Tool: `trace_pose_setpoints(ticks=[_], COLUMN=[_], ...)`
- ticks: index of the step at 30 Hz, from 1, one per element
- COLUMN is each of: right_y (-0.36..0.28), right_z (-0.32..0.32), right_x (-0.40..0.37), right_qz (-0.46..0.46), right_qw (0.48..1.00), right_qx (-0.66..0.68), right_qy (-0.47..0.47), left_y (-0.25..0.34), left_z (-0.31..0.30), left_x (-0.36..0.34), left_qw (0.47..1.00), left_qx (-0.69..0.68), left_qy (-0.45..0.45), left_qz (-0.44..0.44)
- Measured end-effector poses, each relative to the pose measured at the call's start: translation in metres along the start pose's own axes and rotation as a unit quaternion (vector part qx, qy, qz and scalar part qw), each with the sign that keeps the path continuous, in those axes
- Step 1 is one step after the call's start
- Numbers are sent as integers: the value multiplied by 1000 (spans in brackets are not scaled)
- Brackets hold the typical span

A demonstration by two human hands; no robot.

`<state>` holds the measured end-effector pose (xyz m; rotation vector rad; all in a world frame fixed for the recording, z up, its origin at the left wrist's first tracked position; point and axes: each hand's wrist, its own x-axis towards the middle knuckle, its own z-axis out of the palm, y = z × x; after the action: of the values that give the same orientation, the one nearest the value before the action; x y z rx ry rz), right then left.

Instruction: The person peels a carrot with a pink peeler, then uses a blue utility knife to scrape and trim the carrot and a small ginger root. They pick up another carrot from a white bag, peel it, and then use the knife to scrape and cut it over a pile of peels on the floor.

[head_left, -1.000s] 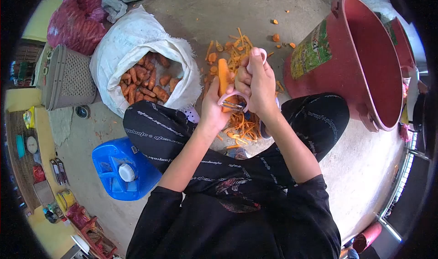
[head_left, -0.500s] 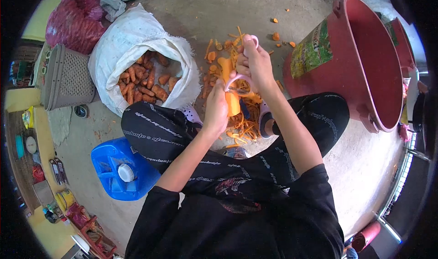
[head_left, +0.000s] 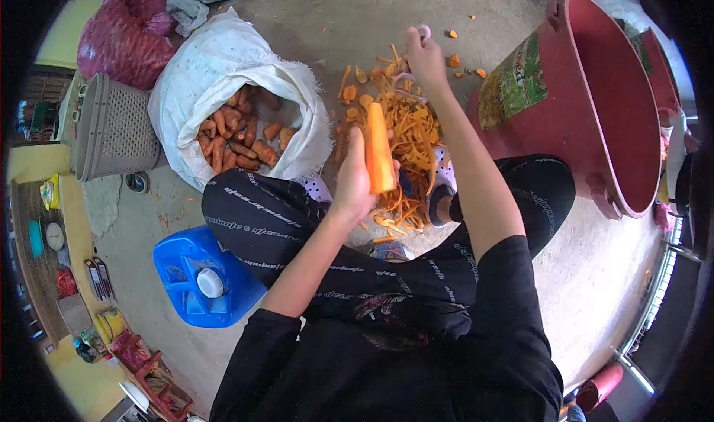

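Observation:
A peeled, bright orange carrot (head_left: 379,150) lies upright in my left hand (head_left: 355,180), whose fingers are wrapped round its lower part. Farther forward and to the right, my right hand (head_left: 426,63) is closed on a pale pink peeler (head_left: 404,80), held away from the carrot. Beneath both hands a heap of orange peelings (head_left: 410,128) covers the floor between my feet. Unpeeled carrots (head_left: 239,136) fill the open mouth of a white sack (head_left: 212,58) to the left.
A large red bucket (head_left: 513,87) stands at the right. A blue jug (head_left: 195,273) is by my left knee. Grey baskets (head_left: 123,128) and red mesh sacks (head_left: 123,43) are at the left. Carrot pieces (head_left: 453,60) lie on the floor ahead.
My right hand has moved forward with the peeler, away from the carrot. The carrot now shows in full in my left hand, which has shifted slightly.

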<state>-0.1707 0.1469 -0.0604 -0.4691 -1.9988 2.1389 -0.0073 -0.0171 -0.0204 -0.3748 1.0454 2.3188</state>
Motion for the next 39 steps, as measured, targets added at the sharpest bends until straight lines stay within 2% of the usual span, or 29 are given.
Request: trace_pose_setpoints(ticks=[1,2,5,8,11,15,18,21,24,30,33,34,37,39], right_y=[-3,-8,-53,-93,-105,-92,-80,-79,-74,-71,-69,-70,-69,-61], right_z=[-4,-7,-13,-9,-6,-1,3,3,1,3,7,5,7,10], right_x=[-3,-3,-48,-106,-148,-159,-158,-158,-154,-140,-123,-117,-109,-89], right_qz=[-25,-53,-63,38,112,123,110,112,131,167,115,133,143,105], right_qw=[999,996,993,954,938,939,946,945,942,944,954,956,956,965], right_qx=[-34,-68,91,294,318,296,278,279,270,261,273,246,229,232], right_qy=[-12,-25,-40,-49,-84,-121,-127,-129,-152,-114,-46,-85,-117,-67], left_y=[2,3,0,2,4,10,7,4,4,-2,-10,-14,-13,-14], left_z=[-2,2,-7,-10,-8,2,-4,-19,5,-1,-1,0,0,1], left_x=[2,3,14,14,16,7,9,16,2,9,3,-1,1,-1], left_qw=[999,999,999,996,991,992,996,966,992,990,996,998,999,999], left_qx=[-28,27,-25,-88,-131,-128,-83,-176,-125,-124,18,16,-14,-22], left_qy=[-3,30,8,0,15,2,-22,-189,-17,-12,0,-13,16,33], left_qz=[-19,12,33,26,23,10,35,19,12,65,83,67,38,23])
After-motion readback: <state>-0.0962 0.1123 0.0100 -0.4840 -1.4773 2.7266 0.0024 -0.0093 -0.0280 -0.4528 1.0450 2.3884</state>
